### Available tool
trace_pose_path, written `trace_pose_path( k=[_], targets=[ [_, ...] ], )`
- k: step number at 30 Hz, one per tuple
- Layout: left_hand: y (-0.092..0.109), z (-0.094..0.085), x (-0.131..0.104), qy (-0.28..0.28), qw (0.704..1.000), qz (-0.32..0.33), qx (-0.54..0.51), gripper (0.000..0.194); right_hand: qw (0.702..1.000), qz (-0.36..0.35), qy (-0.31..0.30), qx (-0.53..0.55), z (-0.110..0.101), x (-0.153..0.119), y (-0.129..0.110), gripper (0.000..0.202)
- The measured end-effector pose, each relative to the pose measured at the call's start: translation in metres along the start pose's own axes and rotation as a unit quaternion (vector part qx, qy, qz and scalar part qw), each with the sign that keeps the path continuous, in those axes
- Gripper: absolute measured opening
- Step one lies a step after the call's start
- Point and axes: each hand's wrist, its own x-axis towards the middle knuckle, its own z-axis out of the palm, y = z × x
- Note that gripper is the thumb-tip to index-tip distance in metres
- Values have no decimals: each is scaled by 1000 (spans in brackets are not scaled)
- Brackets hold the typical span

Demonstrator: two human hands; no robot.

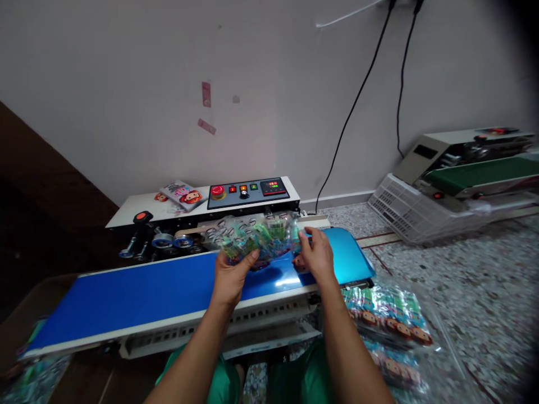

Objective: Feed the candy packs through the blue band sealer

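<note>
A see-through plastic bag [256, 235], filled with several green, blue and brown printed pieces, lies between my hands over the blue conveyor belt [147, 289] of a band sealing machine. My left hand [232, 275] grips the bag's lower left part, thumb on top. At its right end, my right hand [315, 252] pinches the bag with thumb and fingers. The bag's upper edge runs along the machine's sealing side, just below the control panel [248, 192]. What lies beneath the bag is hidden.
Wheels and an orange-capped knob [142, 216] stick out on the left. A printed packet [184, 194] rests on the machine's top. Filled bags [391, 314] lie on the speckled floor at lower right. Behind them, another machine [471, 163] sits on a white crate [396, 207]. Black cables hang along the wall.
</note>
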Motion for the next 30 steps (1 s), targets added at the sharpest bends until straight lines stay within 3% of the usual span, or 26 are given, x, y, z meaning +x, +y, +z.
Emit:
trace_pose_path(
  k=[3,8,10,12,14,17,21,26,28,30],
  targets=[
    [-2,1,0,1,1000,-6,4,39,996,-22,28,83,-2,-3,-10,40],
    [0,1,4,25,1000,0,-3,40,991,7,19,133,-6,-9,-15,42],
    [2,3,2,29,999,-11,-6,39,970,-1,-44,239,-10,-13,-22,46],
    [3,7,-2,22,999,-33,-11,38,929,-24,-108,354,-14,-18,-31,49],
    [3,12,-7,6,999,-46,-15,38,904,-22,-115,412,-16,-21,-38,45],
    [1,17,-12,-29,998,-52,-19,37,902,14,-66,427,-16,-23,-39,31],
    [0,16,-13,-42,997,-66,-28,37,910,5,-12,413,-11,-22,-32,21],
    [0,15,-12,-34,996,-66,-46,35,886,13,157,437,-9,-14,-26,24],
    [1,17,-12,-25,996,-71,-47,36,882,31,191,430,-11,-10,-21,26],
    [6,17,-14,-33,995,-81,-42,36,898,52,196,391,-13,-7,-13,30]
  ],
)
